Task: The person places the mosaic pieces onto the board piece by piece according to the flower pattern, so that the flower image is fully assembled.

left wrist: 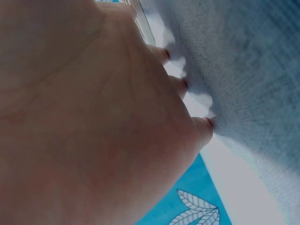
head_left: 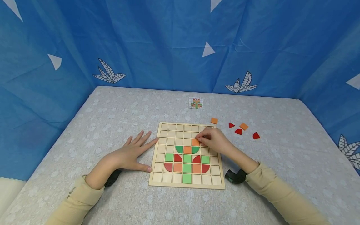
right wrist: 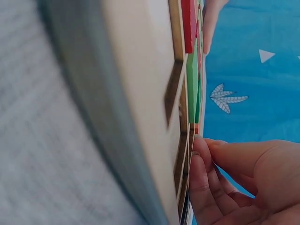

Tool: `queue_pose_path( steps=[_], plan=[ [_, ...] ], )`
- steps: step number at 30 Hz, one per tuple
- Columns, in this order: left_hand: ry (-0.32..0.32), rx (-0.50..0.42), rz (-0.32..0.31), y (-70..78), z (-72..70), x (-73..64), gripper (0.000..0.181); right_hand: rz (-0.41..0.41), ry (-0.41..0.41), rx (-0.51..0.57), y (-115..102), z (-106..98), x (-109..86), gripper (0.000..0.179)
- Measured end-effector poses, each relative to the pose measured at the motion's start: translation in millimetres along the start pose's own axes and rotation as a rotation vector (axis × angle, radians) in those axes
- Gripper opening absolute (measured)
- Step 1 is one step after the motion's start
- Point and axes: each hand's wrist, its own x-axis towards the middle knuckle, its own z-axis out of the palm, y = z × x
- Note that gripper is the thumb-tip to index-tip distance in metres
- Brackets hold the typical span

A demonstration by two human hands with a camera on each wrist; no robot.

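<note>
A wooden grid board [head_left: 152, 178] lies on the table, with red, green and orange tiles set in its cells. My right hand [head_left: 215, 140] reaches over the board's right side, thumb and fingertips pinching the edge of an orange square tile [head_left: 195, 142]. That tile lies at a cell just above a dark green quarter-round tile [head_left: 196, 149]. In the right wrist view, the fingers [right wrist: 200, 178] are bent close over the board. My left hand [head_left: 127, 157] is spread beside the board's left edge, index fingertip and thumb tip right at the frame. Its fingertips [left wrist: 204, 129] touch the tablecloth.
Loose pieces lie beyond the board's right corner: an orange square [head_left: 214, 120], another orange square [head_left: 243, 126], a red triangle [head_left: 231, 125] and red quarter-rounds [head_left: 256, 136]. A small pattern card [head_left: 196, 103] lies behind the board. Blue curtains [head_left: 168, 47] surround the table.
</note>
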Motion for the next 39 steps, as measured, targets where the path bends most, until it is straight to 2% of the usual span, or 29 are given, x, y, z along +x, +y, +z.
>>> queue_pose_path(
  steps=[3, 8, 12, 17, 20, 27, 39],
  plan=[
    [0.001, 0.002, -0.004, -0.2, 0.1, 0.1, 0.102, 0.007, -0.005, 0.02, 1.2, 0.1, 0.6, 0.01],
    [0.003, 0.004, -0.007, -1.0, 1.4, 0.6, 0.103, 0.077, -0.004, 0.084, 2.5, -8.1, 1.3, 0.012],
    [0.003, 0.003, -0.005, -1.0, 1.2, 0.9, 0.103, 0.148, 0.051, 0.081, 9.8, -25.4, 6.2, 0.016],
    [0.003, 0.002, 0.0, -1.0, 1.3, 0.4, 0.103, 0.256, 0.158, 0.115, 34.8, -42.1, 15.3, 0.02],
    [0.002, 0.0, 0.001, -0.6, 1.4, 0.1, 0.103, 0.301, 0.17, 0.114, 46.3, -45.7, 17.9, 0.021],
    [0.006, 0.0, -0.005, 0.2, 0.4, -0.7, 0.103, 0.319, 0.105, 0.059, 56.1, -48.2, 23.7, 0.028],
    [0.002, 0.003, -0.009, -1.1, 1.8, 0.5, 0.104, 0.317, 0.099, -0.065, 57.9, -46.2, 29.3, 0.02]
  ],
)
